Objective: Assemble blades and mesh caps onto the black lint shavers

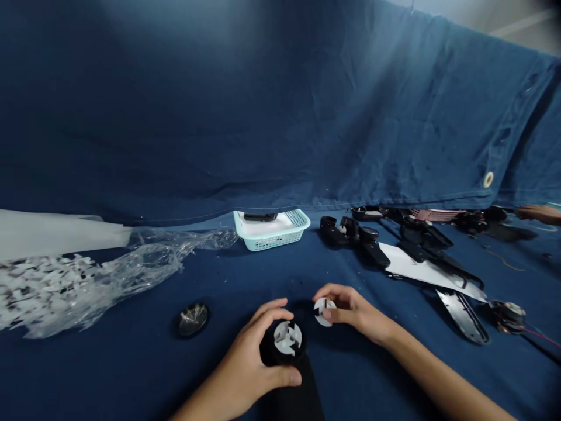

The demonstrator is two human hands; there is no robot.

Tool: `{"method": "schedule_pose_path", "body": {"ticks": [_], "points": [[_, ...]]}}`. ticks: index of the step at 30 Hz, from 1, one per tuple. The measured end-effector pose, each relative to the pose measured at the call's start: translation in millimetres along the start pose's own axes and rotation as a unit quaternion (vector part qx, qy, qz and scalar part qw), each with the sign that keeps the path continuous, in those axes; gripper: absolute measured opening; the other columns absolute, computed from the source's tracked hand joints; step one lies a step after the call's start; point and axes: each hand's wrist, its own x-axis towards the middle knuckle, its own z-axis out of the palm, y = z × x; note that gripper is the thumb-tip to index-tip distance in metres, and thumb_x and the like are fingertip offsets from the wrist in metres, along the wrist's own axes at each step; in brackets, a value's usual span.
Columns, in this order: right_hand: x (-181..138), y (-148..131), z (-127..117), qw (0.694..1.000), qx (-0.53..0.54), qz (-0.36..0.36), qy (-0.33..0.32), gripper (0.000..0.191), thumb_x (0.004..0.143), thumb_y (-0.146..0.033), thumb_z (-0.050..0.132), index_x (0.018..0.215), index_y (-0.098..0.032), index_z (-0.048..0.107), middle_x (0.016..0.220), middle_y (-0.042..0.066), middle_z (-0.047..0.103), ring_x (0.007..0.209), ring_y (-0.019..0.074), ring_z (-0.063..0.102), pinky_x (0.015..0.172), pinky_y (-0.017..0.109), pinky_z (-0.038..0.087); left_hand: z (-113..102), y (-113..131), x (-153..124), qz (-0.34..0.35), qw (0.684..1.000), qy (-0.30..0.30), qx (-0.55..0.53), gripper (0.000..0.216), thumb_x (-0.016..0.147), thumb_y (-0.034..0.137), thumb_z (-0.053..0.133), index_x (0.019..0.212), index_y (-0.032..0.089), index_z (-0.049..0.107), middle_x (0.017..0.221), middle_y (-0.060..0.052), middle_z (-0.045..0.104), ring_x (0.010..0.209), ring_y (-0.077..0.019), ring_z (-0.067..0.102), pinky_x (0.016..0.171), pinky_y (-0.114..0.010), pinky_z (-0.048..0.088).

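Note:
My left hand (263,349) curves round the head of a long black housing (293,394), thumb on the near side and fingers on the far side. A white slotted plastic disc (288,338) sits in the round end of that housing. To the right, slightly higher up, my right hand (348,310) pinches a second white slotted disc (323,311) between thumb and fingers, apart from the housing. A round black cap (193,319) with a shiny inside lies on the blue cloth, left of my left hand.
A pale blue basket (274,240) holds a black part. Black housings (372,245), a white sheet (416,269) and a motor with wires (508,316) lie at right. A clear plastic bag (144,257) of white pieces lies left. Another person's hand (539,214) shows far right. A blue curtain (263,117) hangs behind.

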Motion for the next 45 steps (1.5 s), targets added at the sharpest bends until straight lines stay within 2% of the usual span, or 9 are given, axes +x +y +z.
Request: {"method": "schedule_pose_path", "body": {"ticks": [6,19,25,30,34,40,45], "points": [[0,1,-1,1.0,-0.01,0.001,-0.01,0.036,0.073,-0.029,0.082,0.106,-0.023,0.07,0.076,-0.003,0.058,0.07,0.0135,0.054,0.068,0.028,0.042,-2,-1,-1,0.007,1.0,-0.028,0.002,0.069,0.065,0.047,0.083,0.126,0.03,0.057,0.149,-0.01,0.042,0.134,-0.0347,0.043,0.111,-0.054,0.032],[0,-3,0,1.0,0.011,-0.005,-0.004,0.036,0.074,-0.03,0.081,0.107,-0.024,0.068,0.076,-0.004,0.054,0.068,0.0116,0.049,0.068,0.027,0.041,0,-6,-1,0.005,1.0,-0.028,0.0,0.07,0.066,0.044,0.083,0.128,0.032,0.054,0.148,-0.008,0.044,0.134,-0.0364,0.041,0.112,-0.057,0.029],[1,-1,0,0.999,0.033,-0.008,-0.005,0.031,0.075,-0.026,0.081,0.104,-0.022,0.07,0.077,-0.003,0.057,0.069,0.0114,0.049,0.067,0.026,0.039,0,-6,-1,0.005,1.0,-0.03,0.003,0.07,0.066,0.043,0.083,0.128,0.032,0.054,0.147,-0.008,0.045,0.133,-0.0364,0.042,0.112,-0.058,0.03],[1,1,-1,0.995,0.099,-0.023,0.009,0.035,0.075,-0.021,0.081,0.108,-0.022,0.07,0.076,-0.003,0.058,0.069,0.0114,0.051,0.067,0.025,0.038,1,-5,-1,0.006,1.0,-0.025,-0.004,0.07,0.066,0.045,0.083,0.128,0.033,0.053,0.145,-0.007,0.046,0.133,-0.0349,0.042,0.112,-0.055,0.03],[1,3,-1,0.983,0.18,-0.039,0.023,0.034,0.075,-0.025,0.081,0.107,-0.02,0.07,0.075,-0.001,0.061,0.068,0.0124,0.054,0.067,0.026,0.039,0,-6,-1,0.0,1.0,-0.03,0.004,0.072,0.065,0.042,0.083,0.13,0.032,0.053,0.145,-0.008,0.047,0.133,-0.0356,0.043,0.112,-0.055,0.031],[0,3,-6,0.949,0.306,-0.058,0.043,0.037,0.074,-0.035,0.079,0.108,-0.022,0.07,0.077,0.0,0.062,0.069,0.0133,0.055,0.065,0.028,0.044,0,-4,-3,-0.021,1.0,-0.011,0.004,0.074,0.062,0.039,0.086,0.129,0.032,0.056,0.141,-0.007,0.052,0.13,-0.0342,0.047,0.111,-0.05,0.033],[2,-1,-20,0.922,0.371,-0.077,0.084,0.034,0.074,-0.033,0.077,0.105,-0.022,0.069,0.072,-0.004,0.061,0.066,0.0106,0.053,0.066,0.025,0.047,2,-1,-3,-0.026,1.0,-0.002,0.003,0.072,0.062,0.044,0.085,0.127,0.032,0.057,0.137,-0.007,0.055,0.127,-0.0345,0.049,0.11,-0.051,0.034]]}}
